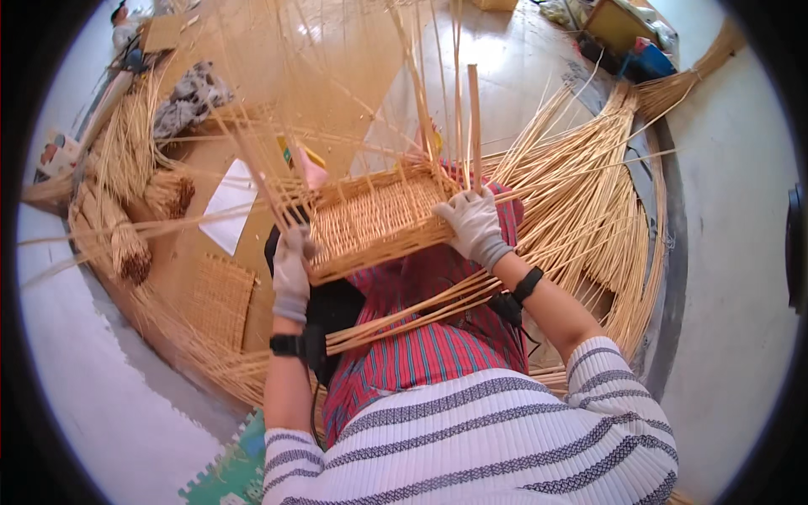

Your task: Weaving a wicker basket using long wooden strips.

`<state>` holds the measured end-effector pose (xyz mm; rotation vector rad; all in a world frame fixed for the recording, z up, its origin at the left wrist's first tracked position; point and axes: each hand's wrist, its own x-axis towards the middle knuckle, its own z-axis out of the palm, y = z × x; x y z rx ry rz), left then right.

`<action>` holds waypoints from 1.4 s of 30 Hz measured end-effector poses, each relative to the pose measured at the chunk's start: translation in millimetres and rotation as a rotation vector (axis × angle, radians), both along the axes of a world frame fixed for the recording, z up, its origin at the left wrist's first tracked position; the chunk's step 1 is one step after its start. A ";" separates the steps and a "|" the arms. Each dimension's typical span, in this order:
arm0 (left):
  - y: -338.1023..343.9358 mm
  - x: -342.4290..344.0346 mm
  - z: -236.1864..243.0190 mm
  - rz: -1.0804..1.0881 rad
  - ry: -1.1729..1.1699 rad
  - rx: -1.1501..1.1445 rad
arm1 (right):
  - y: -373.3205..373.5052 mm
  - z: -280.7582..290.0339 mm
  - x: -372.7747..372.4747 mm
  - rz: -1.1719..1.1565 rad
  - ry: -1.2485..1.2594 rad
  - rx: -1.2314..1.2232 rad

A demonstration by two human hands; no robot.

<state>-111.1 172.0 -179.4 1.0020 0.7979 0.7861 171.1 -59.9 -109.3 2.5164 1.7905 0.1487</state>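
Observation:
A half-woven rectangular wicker basket (377, 215) is held tilted over my lap, with long loose willow rods standing up and sticking out from its rim. My left hand (292, 268), in a pale work glove, is closed on the basket's near left corner and looks slightly blurred. At the right end, my gloved right hand (474, 223) grips the corner, its fingers over the rim beside a thick upright stake (474, 118). More long rods (404, 316) stretch across my red striped apron (421, 358), below the basket.
A wide spread of loose rods (589, 194) lies to my right. Tied rod bundles (118, 240), a woven panel (217, 299) and a white sheet (229, 206) lie at left. A blue container (648, 63) stands far right; another person (126, 29) sits far left.

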 end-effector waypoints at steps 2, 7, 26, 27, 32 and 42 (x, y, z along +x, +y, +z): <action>-39.1 21.5 48.5 0.009 0.023 -0.123 | -21.5 0.4 2.4 -0.098 -0.025 -0.119; -46.4 -32.2 35.7 -0.037 -0.045 -0.006 | -34.8 -9.4 -22.5 0.049 0.252 0.166; -47.5 -24.5 21.7 -0.174 0.189 0.328 | -14.5 -1.1 -105.2 0.273 0.787 -0.391; -49.3 -27.8 30.9 -0.217 0.242 0.405 | -16.6 -1.2 -103.1 0.273 0.788 -0.386; -44.4 -60.6 58.2 -0.206 0.607 0.713 | -29.4 -8.3 -46.9 0.175 0.596 0.100; -43.7 -72.7 62.5 -0.344 0.877 1.174 | -45.9 11.5 -50.3 -0.081 0.893 0.439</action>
